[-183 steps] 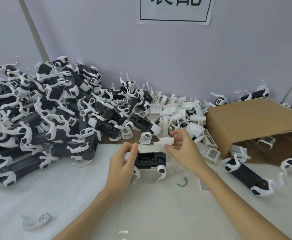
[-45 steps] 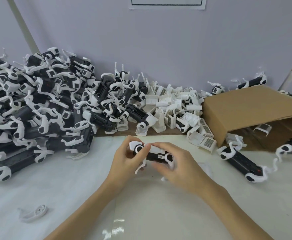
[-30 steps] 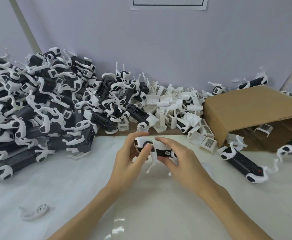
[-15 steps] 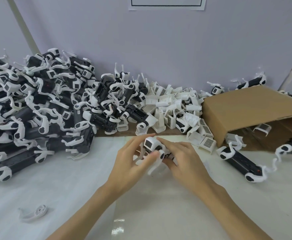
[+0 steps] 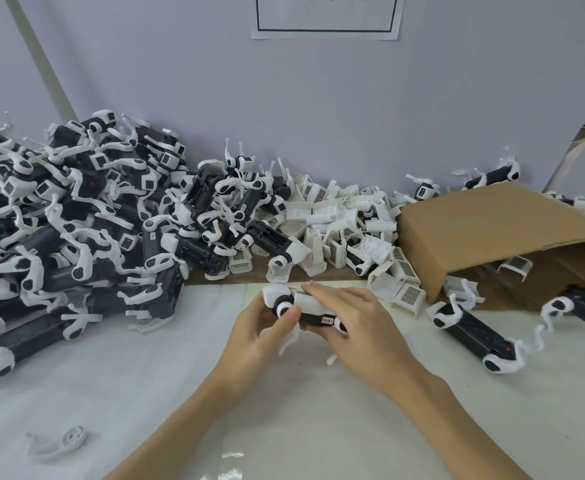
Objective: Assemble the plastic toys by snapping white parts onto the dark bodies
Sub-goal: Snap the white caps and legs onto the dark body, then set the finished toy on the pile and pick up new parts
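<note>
Now both hands, left hand (image 5: 259, 327) and right hand (image 5: 356, 327), grip the toy dog (image 5: 313, 308) with curled fingers, and squeezing crooked could snap its thin white legs.

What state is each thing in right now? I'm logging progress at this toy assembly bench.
Dark toy body with white parts: held off the white table by both hands.
Left hand: grips the toy's left end.
Right hand: fingers laid over the toy's top.
Brown cardboard box: tipped on its side, open.
Loose white curved part: lying alone on the table.
</note>
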`<state>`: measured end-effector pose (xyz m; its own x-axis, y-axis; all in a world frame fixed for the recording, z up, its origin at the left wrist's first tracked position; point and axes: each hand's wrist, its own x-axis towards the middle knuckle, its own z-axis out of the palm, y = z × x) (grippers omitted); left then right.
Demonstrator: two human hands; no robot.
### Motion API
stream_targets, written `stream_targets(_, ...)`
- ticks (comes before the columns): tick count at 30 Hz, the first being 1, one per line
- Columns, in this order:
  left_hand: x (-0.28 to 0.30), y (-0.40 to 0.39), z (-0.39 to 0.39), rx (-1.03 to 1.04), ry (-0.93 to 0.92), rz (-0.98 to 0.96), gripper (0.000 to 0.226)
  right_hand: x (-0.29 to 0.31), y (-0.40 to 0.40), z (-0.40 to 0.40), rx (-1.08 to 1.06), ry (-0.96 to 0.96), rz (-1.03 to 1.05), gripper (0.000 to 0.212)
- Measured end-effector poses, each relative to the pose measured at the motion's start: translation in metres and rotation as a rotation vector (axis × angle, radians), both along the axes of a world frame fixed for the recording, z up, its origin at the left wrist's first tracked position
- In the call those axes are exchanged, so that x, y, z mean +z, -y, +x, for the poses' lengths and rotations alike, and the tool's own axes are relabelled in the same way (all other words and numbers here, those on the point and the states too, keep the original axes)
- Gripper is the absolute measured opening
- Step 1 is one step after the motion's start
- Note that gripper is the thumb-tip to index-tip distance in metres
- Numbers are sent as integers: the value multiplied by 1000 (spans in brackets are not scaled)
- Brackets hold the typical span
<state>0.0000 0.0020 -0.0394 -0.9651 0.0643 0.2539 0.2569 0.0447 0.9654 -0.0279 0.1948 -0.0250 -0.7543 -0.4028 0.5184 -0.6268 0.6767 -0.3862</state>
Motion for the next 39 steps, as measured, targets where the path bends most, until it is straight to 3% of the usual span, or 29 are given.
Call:
stream_targets(3,0,0,0,23,21,50,24,7,-9,-2,75,251,-76,56)
stream_targets(7,-3,1,-4,118,61,99,52,13,-20,-7,68,478,-173,20)
stream_targets(8,-4,0,-6,154,61,126,55,17,-23,-11,40,556,-249,24)
stream_targets(11,-6,1,-13,243,81,230,57,37,-40,-29,63,860,-743,44)
stream_targets(12,-5,2,-14,254,96,258,57,47,-49,-36,168,916,-1008,50)
stream_targets(14,-5,4,-15,254,120,276,58,61,-71,-48,576,904,-1585,54)
stream_targets(16,-7,2,-15,243,120,259,58,69,-85,-58,873,890,-1850,66)
stream_targets(17,-8,1,-15,236,114,246,57,69,-88,-64,857,910,-1836,71)
stream_targets(19,-8,0,-14,220,100,218,57,65,-79,-77,623,979,-1658,70)
stream_targets(21,-9,-1,-14,217,97,202,56,57,-56,-84,341,955,-1380,50)
stream_targets(24,-9,0,-14,236,117,196,53,38,-8,-89,23,731,-880,24)
stream_targets(27,-10,2,-14,247,137,170,50,24,32,-98,-142,426,-336,41)
stream_targets(29,-9,2,-14,247,144,145,50,18,50,-107,-185,308,-139,63)
stream_targets(32,-8,3,-14,241,157,135,51,10,67,-119,-227,256,-78,68)
stream_targets(39,-7,3,-13,245,153,131,48,8,66,-117,-223,211,-296,28)
